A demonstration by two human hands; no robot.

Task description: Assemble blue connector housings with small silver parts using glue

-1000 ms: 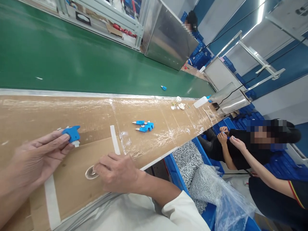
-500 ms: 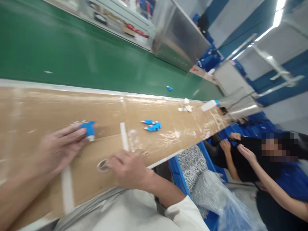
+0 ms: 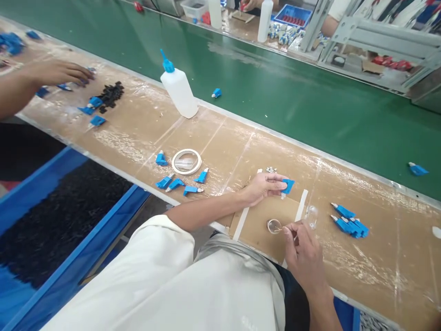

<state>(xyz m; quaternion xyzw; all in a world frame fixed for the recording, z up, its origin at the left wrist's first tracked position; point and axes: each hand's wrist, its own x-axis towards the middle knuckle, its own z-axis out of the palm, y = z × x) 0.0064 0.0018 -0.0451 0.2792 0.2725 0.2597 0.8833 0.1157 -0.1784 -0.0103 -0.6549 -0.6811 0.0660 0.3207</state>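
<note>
My left hand (image 3: 263,187) pinches a small blue plastic part (image 3: 288,185) with a white tip pointing down, just above the cardboard-covered bench. My right hand (image 3: 303,248) is closed on a thin stick (image 3: 279,229), whose end reaches the rim of a small round clear dish (image 3: 274,225). What the dish holds is hard to make out. Behind my left hand lies a little pile of small pale pieces (image 3: 271,169). Several like blue parts (image 3: 349,223) lie together to the right of my right hand, and several more blue parts (image 3: 175,184) are spread out to the left.
A roll of tape (image 3: 186,162) and a white squeeze bottle (image 3: 179,92) stand on the bench to the left. Beyond runs a green conveyor belt (image 3: 262,87) carrying loose blue parts. Another person's hand (image 3: 65,73) works near black pieces (image 3: 112,95). A blue bin (image 3: 69,202) sits below.
The view has swung left, bringing the bottle, tape roll and neighbour's hand into sight. My left hand still holds the blue part; my right hand stays by the dish.
</note>
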